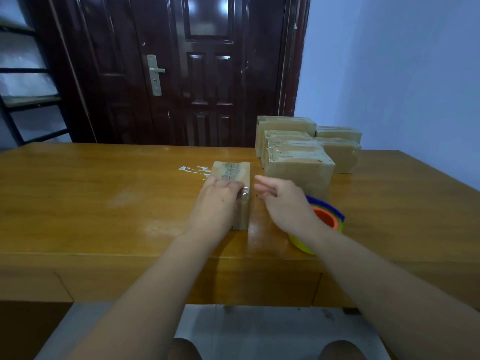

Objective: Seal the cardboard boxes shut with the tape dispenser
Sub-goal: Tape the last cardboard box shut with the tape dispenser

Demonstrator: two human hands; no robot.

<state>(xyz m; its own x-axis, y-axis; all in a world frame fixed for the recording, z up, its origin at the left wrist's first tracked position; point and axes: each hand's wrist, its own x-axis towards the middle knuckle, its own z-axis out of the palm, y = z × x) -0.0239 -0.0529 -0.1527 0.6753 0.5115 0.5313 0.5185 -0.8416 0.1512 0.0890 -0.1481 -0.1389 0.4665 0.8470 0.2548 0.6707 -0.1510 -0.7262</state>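
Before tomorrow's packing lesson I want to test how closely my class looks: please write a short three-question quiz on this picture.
1. True or false: the right hand holds nothing.
2. Which hand holds the small box? A left, B right, C neither.
3. Fill in: the tape dispenser lies on the table to the box's ____.
Key: 1 true; 2 A, the left hand; 3 right.

Dark panelled door with a silver handle behind the wooden table, black rack at left.
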